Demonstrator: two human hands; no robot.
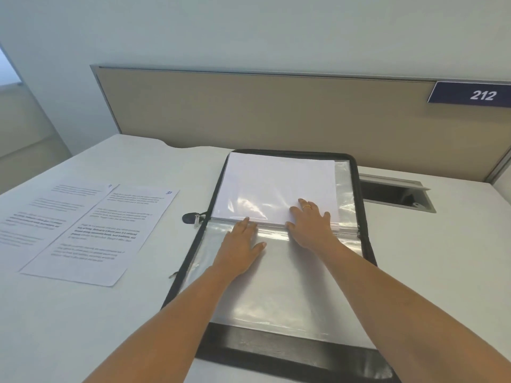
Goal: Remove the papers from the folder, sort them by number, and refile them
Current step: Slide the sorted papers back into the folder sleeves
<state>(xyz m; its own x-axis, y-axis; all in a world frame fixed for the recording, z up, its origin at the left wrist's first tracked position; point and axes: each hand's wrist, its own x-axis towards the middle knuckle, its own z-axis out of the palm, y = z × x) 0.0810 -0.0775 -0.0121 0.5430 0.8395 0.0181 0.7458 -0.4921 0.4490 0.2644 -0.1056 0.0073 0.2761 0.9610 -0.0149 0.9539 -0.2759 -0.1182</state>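
White desk, beige partition behind. Open zip folder (362,217) lies straight ahead of both hands. Paper stack (276,181) sits in its far half, blank side up, near edge running crosswise at the fingertips. Right hand (309,225) lies flat on the stack, fingers spread. Left hand (243,241) is flat too, fingertips just at that edge. Two numbered sheets (96,233) lie well outside the left hand, which is nearer, so prob. next in.

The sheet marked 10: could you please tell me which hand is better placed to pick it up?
Probably the left. The left hand lies flat on the zip folder, on the side nearer the sheet marked 10; the right hand rests on the paper stack and would have to cross over.
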